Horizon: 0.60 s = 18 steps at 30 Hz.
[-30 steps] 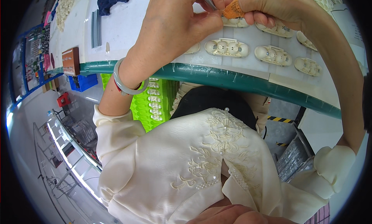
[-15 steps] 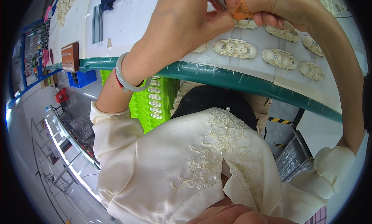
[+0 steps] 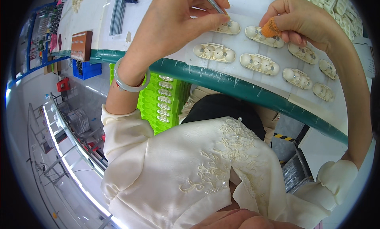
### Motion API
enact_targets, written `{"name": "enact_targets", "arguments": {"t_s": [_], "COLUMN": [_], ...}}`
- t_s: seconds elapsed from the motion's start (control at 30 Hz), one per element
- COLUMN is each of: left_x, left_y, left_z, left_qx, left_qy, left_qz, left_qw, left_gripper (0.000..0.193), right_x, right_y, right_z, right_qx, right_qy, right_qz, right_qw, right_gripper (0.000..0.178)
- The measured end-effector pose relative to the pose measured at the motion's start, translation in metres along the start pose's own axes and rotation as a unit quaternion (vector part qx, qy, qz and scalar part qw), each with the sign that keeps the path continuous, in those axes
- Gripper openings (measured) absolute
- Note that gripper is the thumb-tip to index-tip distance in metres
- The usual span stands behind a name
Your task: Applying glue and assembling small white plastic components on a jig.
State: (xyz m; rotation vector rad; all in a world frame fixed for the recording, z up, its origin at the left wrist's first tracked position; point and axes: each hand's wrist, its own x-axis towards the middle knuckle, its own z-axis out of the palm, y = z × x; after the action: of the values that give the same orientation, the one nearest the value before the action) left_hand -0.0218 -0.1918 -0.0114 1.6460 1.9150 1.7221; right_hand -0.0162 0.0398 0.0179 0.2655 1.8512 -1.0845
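My left hand (image 3: 178, 21) is closed round a slim grey rod-like tool (image 3: 212, 2), whose lower end lies by the thumb tip. To its right, my right hand (image 3: 303, 25) pinches a crumpled orange cloth-like piece (image 3: 271, 28). That orange piece hangs over a cream oval part with round domes (image 3: 256, 32) and hides some of it. More such parts lie in rows on the white table; one (image 3: 214, 53) is just below my left hand, another (image 3: 259, 64) nearer the table edge.
A green edge strip (image 3: 221, 79) borders the table. Loose cream parts (image 3: 340, 9) pile up at the far right. Grey strips (image 3: 118, 15) and a brown block (image 3: 81, 45) lie at left. Below the edge stands a lime-green tray (image 3: 148, 110) holding several similar parts.
My hands have moved apart: the orange piece, before between both hands by the tool, is now in my right hand alone. The whole view has shifted slightly.
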Motion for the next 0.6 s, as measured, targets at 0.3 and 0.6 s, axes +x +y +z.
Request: {"name": "enact_targets", "arguments": {"t_s": [0.3,0.6], "left_x": [0.002,0.004], "left_y": [0.000,0.024], "left_z": [-0.005,0.018], "left_qx": [0.008,0.228], "left_qy": [-0.025,-0.005], "left_qz": [-0.006,-0.287], "left_qw": [1.000,0.930], "left_gripper": [0.015,0.011], "right_x": [0.003,-0.012], "right_y": [0.014,-0.003], "right_z": [0.006,0.010], "right_qx": [-0.075,-0.088], "right_qy": [0.096,0.103], "right_qz": [-0.139,-0.179], "right_qw": [0.983,0.975], "right_gripper": [0.019,0.016]}}
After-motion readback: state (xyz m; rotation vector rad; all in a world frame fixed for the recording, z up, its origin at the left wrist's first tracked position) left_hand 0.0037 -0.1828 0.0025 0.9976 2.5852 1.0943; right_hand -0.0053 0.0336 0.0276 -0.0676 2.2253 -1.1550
